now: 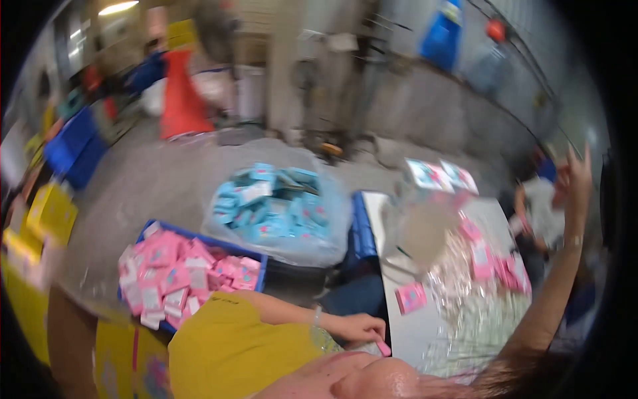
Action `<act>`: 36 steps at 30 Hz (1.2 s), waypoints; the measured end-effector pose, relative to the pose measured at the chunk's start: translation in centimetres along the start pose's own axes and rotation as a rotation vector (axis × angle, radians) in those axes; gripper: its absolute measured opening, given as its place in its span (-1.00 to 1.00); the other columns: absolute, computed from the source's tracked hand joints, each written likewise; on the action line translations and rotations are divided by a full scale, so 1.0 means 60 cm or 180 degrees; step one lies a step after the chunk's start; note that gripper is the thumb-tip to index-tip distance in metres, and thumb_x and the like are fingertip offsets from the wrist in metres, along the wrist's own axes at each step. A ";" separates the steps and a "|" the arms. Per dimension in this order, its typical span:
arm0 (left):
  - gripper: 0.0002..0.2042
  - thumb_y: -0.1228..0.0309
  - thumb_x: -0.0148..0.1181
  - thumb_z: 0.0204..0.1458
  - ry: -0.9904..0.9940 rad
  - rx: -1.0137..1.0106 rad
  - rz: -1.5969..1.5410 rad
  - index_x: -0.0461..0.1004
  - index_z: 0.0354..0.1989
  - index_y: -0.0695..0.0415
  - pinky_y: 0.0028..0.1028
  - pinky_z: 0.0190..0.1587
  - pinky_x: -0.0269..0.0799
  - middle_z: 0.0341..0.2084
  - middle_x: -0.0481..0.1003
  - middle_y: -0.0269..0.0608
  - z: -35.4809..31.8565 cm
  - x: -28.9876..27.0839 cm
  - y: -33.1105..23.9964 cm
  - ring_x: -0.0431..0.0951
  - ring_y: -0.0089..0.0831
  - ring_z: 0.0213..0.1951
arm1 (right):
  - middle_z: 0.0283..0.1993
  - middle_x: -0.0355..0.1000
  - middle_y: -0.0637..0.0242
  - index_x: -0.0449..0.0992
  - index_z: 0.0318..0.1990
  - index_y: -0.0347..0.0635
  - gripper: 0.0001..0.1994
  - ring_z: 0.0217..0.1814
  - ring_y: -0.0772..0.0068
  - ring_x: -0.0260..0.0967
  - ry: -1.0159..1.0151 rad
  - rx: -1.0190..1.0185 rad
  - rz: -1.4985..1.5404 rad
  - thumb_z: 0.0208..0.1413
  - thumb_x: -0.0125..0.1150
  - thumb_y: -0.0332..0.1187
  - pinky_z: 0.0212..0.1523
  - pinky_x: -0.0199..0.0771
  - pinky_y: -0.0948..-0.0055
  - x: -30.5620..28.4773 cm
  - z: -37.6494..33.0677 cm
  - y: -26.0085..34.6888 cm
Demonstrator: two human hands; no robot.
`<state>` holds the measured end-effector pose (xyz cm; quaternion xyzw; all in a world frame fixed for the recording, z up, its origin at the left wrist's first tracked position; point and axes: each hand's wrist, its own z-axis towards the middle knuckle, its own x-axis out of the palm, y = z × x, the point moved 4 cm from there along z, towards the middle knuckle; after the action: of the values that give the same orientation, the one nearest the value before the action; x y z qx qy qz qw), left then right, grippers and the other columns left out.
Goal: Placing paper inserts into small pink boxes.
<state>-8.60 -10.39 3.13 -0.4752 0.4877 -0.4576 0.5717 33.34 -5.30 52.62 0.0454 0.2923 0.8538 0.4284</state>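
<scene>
The left hand (359,327) rests at the tabletop (415,332) edge, its grip closed on a small pink packet (383,348). Beyond it lie pink packets (488,263) across the tabletop. The right hand (575,174) is raised, fingers spread, grip empty, with open air around it.

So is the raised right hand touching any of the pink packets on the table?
Apart. In the head view the right hand is lifted open in the air near the picture's right edge, well above the pink packets lying on the table; background shows between them.
</scene>
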 end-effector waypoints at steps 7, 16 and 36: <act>-0.75 0.36 0.02 0.22 0.0002 -0.0270 0.0179 0.48 -0.02 0.19 -0.52 -0.06 0.42 -0.20 0.56 -0.23 -0.017 -0.007 -0.041 0.53 -0.53 -0.14 | -0.38 0.47 0.34 0.18 0.33 0.18 -0.39 -0.42 0.58 0.44 0.1746 0.0425 0.0237 0.09 0.19 -0.23 -0.50 0.49 0.60 0.340 -0.215 0.279; -0.77 0.43 0.02 0.21 -0.0246 -0.0245 0.0164 0.48 -0.04 0.25 -0.58 -0.09 0.41 -0.22 0.54 -0.28 -0.020 -0.003 -0.053 0.48 -0.61 -0.18 | -0.45 0.51 0.24 -0.02 0.40 -0.05 -0.28 -0.45 0.47 0.49 0.2778 0.0129 0.0731 0.06 0.11 -0.38 -0.51 0.55 0.43 0.485 -0.258 0.358; -0.78 0.41 0.01 0.23 -0.0152 -0.0298 -0.0204 0.47 -0.06 0.25 -0.57 -0.12 0.42 -0.24 0.54 -0.29 -0.014 -0.016 -0.023 0.50 -0.58 -0.18 | -0.22 0.49 0.18 0.52 -0.01 -0.16 -0.73 -0.30 0.25 0.46 0.2364 0.0470 -0.0866 0.13 0.13 -0.35 -0.20 0.44 0.34 0.242 -0.506 0.174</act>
<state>-9.62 -9.68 4.53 -0.5276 0.4794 -0.4408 0.5454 6.90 -13.05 30.69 -0.2747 0.4912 0.7243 0.3983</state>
